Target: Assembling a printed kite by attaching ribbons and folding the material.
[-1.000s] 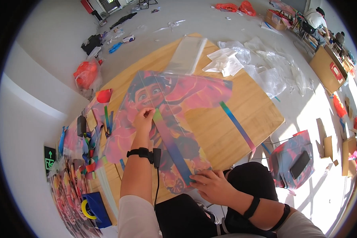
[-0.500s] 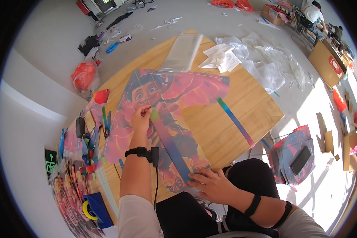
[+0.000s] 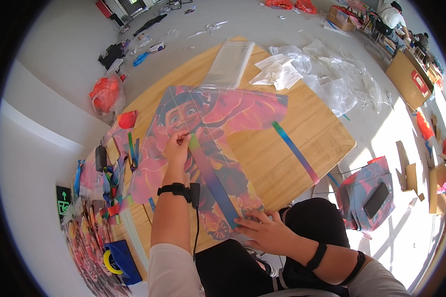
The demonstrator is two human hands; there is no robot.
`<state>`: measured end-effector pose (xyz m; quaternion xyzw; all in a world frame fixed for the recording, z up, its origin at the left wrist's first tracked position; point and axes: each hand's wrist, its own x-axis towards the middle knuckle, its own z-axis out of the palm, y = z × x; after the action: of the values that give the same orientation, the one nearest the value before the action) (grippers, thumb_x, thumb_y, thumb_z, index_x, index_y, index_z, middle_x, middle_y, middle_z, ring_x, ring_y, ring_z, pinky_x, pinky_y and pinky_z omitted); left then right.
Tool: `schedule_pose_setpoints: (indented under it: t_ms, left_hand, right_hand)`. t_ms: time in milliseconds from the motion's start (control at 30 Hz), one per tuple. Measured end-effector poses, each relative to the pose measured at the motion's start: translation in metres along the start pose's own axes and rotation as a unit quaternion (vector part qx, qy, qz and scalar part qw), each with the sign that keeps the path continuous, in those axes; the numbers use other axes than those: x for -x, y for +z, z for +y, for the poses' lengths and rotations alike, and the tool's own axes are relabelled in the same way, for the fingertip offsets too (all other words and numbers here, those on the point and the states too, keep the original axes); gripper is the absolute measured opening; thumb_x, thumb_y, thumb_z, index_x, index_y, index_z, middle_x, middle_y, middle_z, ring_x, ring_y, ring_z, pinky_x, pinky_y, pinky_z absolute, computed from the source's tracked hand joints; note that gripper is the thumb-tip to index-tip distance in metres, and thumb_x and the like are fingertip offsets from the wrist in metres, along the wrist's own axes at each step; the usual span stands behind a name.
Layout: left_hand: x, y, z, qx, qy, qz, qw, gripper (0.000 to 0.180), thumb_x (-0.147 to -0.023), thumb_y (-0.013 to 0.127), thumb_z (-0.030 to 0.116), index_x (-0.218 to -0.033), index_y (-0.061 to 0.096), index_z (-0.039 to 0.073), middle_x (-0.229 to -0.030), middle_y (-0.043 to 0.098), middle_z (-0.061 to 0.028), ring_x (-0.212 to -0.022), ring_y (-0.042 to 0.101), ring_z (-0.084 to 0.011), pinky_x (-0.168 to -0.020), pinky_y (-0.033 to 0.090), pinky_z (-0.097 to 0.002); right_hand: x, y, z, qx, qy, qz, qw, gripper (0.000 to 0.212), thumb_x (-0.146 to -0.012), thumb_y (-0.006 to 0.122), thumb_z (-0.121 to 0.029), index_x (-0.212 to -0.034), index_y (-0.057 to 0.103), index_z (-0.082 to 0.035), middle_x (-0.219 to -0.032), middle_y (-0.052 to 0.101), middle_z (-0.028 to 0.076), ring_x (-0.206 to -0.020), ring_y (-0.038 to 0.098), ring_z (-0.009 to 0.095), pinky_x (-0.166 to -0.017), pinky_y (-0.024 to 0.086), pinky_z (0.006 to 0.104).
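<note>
A wide ribbon [image 3: 212, 182], shading from green through pink and purple to blue, lies slantwise across a printed cartoon sheet [image 3: 235, 108]. The far end of that ribbon is pinched between the thumb and fingers of my left hand [image 3: 176, 148]. At the near end, my right hand [image 3: 266, 230] rests with its fingers stretched out and apart, the fingertips touching the ribbon and the sheet's lower edge. A second ribbon [image 3: 295, 151], green to blue to pink, runs from under the sheet's right part across the wooden table [image 3: 267, 171].
Clear plastic sleeves [image 3: 228, 64] and crumpled white wrapping [image 3: 277, 73] lie at the table's far side. Tangled ribbons [image 3: 113, 183], a black box [image 3: 100, 158] and a blue tape dispenser [image 3: 126, 262] sit at the left. A stool with printed pieces and a phone [image 3: 376, 200] stands right.
</note>
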<state>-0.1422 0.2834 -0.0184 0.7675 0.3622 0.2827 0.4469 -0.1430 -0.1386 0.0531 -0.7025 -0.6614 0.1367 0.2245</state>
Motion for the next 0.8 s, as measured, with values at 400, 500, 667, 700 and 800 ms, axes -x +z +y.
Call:
schedule_pose_setpoints:
  t_ms: [400,500,667,700,800]
  left_hand:
    - [0.003,0.000,0.004,0.006,0.008,0.004,1.000,0.024,-0.092,0.076,0.012,-0.114,0.072,0.003,-0.085,0.067,0.0001,-0.071,0.059,-0.0079,-0.059,0.050,-0.0237]
    - [0.003,-0.002,0.003,-0.008,0.010,0.009,1.000,0.024,-0.092,0.076,0.012,-0.114,0.072,0.003,-0.085,0.067,0.0003,-0.070,0.059,-0.0078,-0.059,0.050,-0.0239]
    - [0.002,0.003,0.000,-0.009,0.001,0.008,1.000,0.024,-0.092,0.076,0.012,-0.113,0.072,0.002,-0.085,0.067,-0.0001,-0.070,0.059,-0.0074,-0.060,0.049,-0.0244]
    - [0.001,0.004,-0.001,-0.023,0.009,0.019,1.000,0.024,-0.091,0.077,0.011,-0.112,0.072,0.003,-0.086,0.068,-0.0010,-0.070,0.059,-0.0090,-0.063,0.050,-0.0260]
    - [0.002,-0.001,-0.004,-0.094,0.040,0.084,0.991,0.023,-0.090,0.075,0.010,-0.112,0.071,0.004,-0.089,0.069,-0.0031,-0.071,0.061,-0.0131,-0.069,0.052,-0.0300]
  right_hand:
    - [-0.001,-0.003,0.001,-0.009,0.009,0.013,1.000,0.047,-0.082,0.076,-0.029,-0.125,0.071,-0.013,-0.145,0.057,-0.007,-0.135,0.045,0.019,-0.099,0.042,0.0454]
    - [-0.001,-0.002,0.000,-0.015,0.006,0.018,1.000,0.046,-0.082,0.075,-0.029,-0.125,0.071,-0.012,-0.144,0.058,-0.006,-0.135,0.045,0.019,-0.099,0.042,0.0451]
    - [-0.002,-0.003,0.000,-0.002,0.013,0.021,1.000,0.045,-0.082,0.075,-0.028,-0.124,0.072,-0.012,-0.144,0.058,-0.007,-0.134,0.046,0.019,-0.099,0.042,0.0441]
    - [-0.002,-0.003,0.000,-0.002,0.012,0.022,1.000,0.045,-0.082,0.075,-0.028,-0.124,0.072,-0.012,-0.144,0.058,-0.007,-0.134,0.046,0.019,-0.099,0.042,0.0441]
    - [-0.005,-0.004,-0.004,-0.002,0.008,0.036,0.999,0.043,-0.082,0.074,-0.025,-0.123,0.072,-0.013,-0.142,0.060,-0.008,-0.132,0.048,0.018,-0.098,0.042,0.0428]
